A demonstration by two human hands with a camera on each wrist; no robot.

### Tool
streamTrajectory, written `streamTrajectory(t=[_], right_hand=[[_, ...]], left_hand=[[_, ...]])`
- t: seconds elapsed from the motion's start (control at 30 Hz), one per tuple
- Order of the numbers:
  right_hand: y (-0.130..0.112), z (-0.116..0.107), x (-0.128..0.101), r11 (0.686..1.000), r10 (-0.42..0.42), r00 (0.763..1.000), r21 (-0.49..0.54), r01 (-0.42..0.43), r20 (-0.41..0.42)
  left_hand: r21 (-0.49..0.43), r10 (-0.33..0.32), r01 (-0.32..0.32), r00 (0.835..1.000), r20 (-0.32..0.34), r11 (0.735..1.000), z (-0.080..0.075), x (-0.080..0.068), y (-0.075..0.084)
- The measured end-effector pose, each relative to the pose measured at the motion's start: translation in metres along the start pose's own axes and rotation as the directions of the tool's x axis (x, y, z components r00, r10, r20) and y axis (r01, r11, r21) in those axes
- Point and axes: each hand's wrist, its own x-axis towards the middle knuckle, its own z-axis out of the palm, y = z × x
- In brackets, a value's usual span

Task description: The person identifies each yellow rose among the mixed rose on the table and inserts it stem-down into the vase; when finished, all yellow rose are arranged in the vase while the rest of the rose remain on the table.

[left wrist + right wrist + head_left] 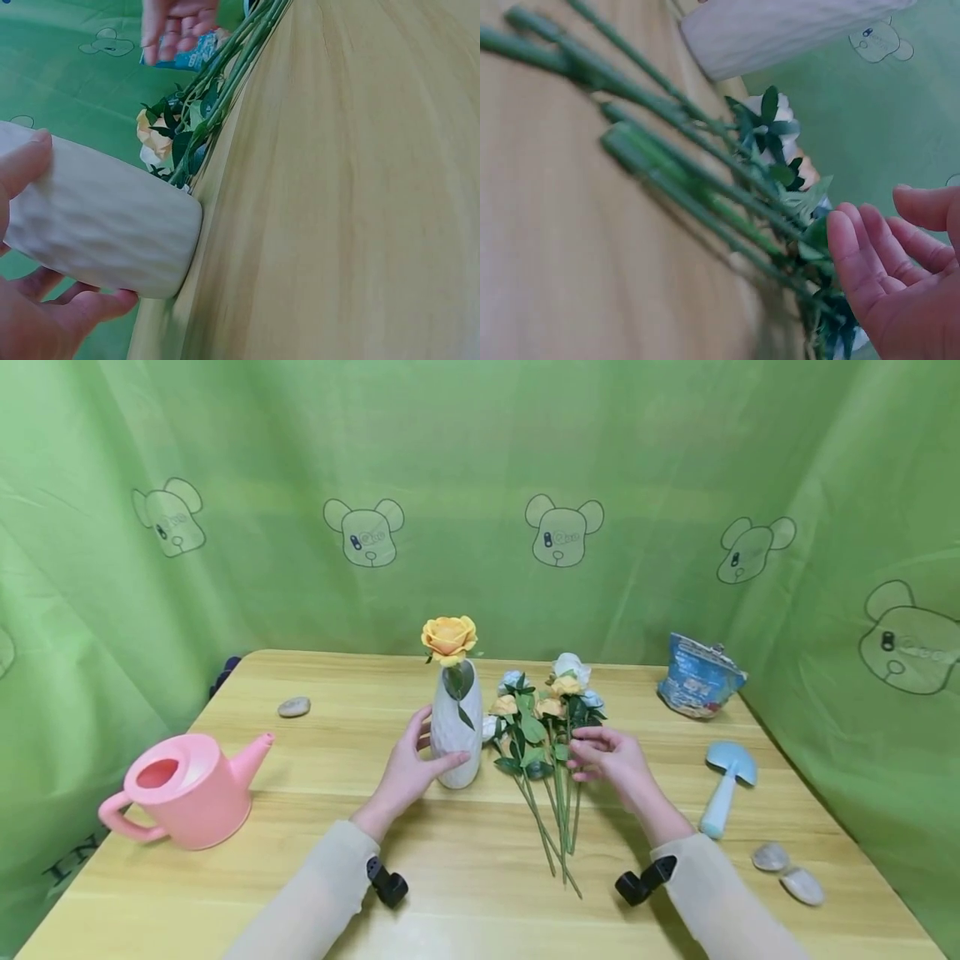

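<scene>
A white textured vase [456,735] stands upright on the table with one yellow-orange rose [448,639] in its mouth. My left hand [411,767] grips the vase around its lower body, thumb in front; the left wrist view shows the fingers on the vase [105,214] from both sides. To its right lies a bunch of artificial roses [551,710] in white, pale blue and peach, stems toward me. Beside their leaves and stems is my right hand [609,762], its fingers loosely bent with nothing between thumb and fingers, as the right wrist view of the hand [900,270] shows.
At the left sit a pink watering can [187,789] and a grey stone [294,707]. A blue printed bag [699,677] stands at the back right. Nearer are a light-blue toy shovel [726,785] and two stones [801,885]. Green curtains [465,460] surround the table.
</scene>
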Motion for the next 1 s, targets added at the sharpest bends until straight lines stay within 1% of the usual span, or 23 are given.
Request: streamTrajectory(t=[0.07,0.13,0.37,0.5,0.7,1.0], right_hand=[[0.005,-0.002,-0.002,1.0,0.019,1.0,-0.009,-0.019,-0.003],[0.008,-0.004,-0.003,0.999,0.035,0.999,-0.015,-0.035,-0.003],[0.018,-0.008,-0.004,0.997,0.077,0.997,-0.033,-0.076,0.012],[0.02,-0.007,-0.004,0.994,0.099,0.995,-0.04,-0.098,0.012],[0.02,-0.002,-0.002,0.991,0.115,0.993,-0.069,-0.116,-0.013],[0.018,0.009,-0.001,0.986,0.13,0.986,-0.09,-0.139,-0.104]], left_hand=[[-0.001,0.011,-0.011,1.0,0.005,1.0,-0.001,0.001,0.001],[0.006,0.025,-0.025,1.0,0.002,1.0,-0.001,0.006,-0.008],[0.041,0.075,-0.074,0.997,-0.002,0.996,0.0,0.006,-0.007],[0.023,0.069,-0.069,0.998,-0.009,0.997,0.001,0.006,-0.005],[0.007,0.05,-0.05,0.998,-0.031,0.999,0.0,0.006,-0.007],[0.013,0.065,-0.064,0.998,-0.028,0.998,0.002,0.006,-0.012]])
